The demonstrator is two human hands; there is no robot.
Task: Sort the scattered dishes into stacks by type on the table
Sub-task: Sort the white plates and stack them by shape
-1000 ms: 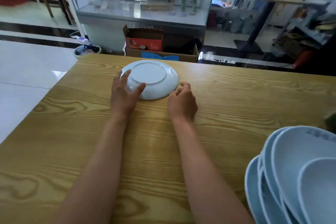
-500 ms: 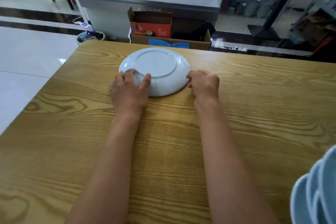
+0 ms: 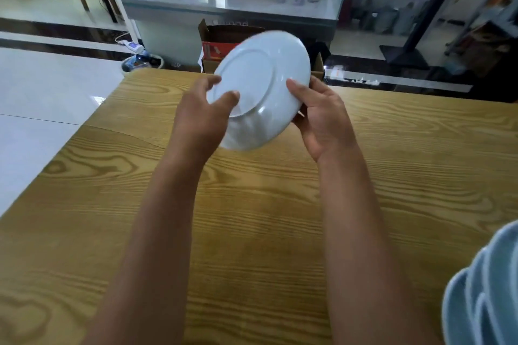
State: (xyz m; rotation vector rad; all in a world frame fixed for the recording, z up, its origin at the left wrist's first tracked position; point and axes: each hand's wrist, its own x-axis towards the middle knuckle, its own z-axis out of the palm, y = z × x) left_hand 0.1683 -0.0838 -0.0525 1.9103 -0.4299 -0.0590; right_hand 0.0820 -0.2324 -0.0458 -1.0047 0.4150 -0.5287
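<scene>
- The white plate [image 3: 260, 89] is up off the wooden table [image 3: 280, 218], held in the air above the table's far edge, tilted steeply with its underside and foot ring facing the camera.
- Left hand [image 3: 200, 120] is on the plate's left side: thumb pressed on the underside just inside the foot ring, one finger showing along the left rim, the rest hidden by the back of the hand. Fingers are curled round the edge, so it has a real hold on the plate.
- Right hand [image 3: 322, 117] takes the plate's right side: thumb laid across the underside near the foot ring, palm cupping the rim, fingers tucked behind the plate where they cannot be seen. It grips the plate too.
- Both forearms reach up to the plate from the near edge of the table, one on each side of it.
- Well to the right of the plate, at the table's near right corner, sits a pile of pale blue dishes [image 3: 485, 288], cut off by the frame; how many there are I cannot tell.
- Behind the plate, past the table's far edge, a cardboard box [image 3: 221, 42] stands on the floor, partly covered by the plate.
- Further back from the plate, a glass display counter [image 3: 224, 3], blurred.
</scene>
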